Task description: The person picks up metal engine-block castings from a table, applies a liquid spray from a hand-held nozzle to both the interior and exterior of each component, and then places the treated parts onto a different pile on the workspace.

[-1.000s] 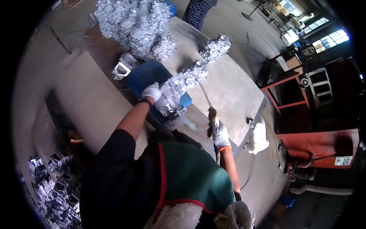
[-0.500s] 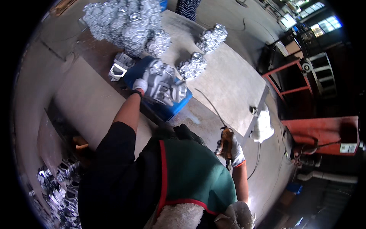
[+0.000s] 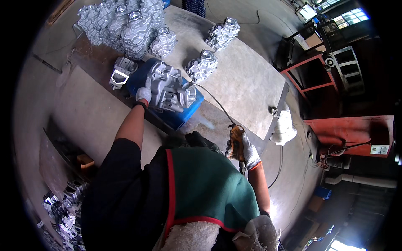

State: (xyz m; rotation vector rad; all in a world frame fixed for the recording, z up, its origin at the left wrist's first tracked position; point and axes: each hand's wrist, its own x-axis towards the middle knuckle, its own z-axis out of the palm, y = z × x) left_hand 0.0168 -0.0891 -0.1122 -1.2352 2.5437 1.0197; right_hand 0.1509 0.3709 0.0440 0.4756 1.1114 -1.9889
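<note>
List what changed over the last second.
The right hand drew its brown tool back from the casting toward the body. The left hand kept its hold on the casting atop the blue block. The heap of castings stayed put.

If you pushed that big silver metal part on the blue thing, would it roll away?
Probably not. The metal casting looks blocky with ribs and flanges, so it should slide or rock, not roll. It seems thick cast metal, likely heavy and stiff. It sits high on the blue stand, and the left hand steadies it, so it might tip.
</note>
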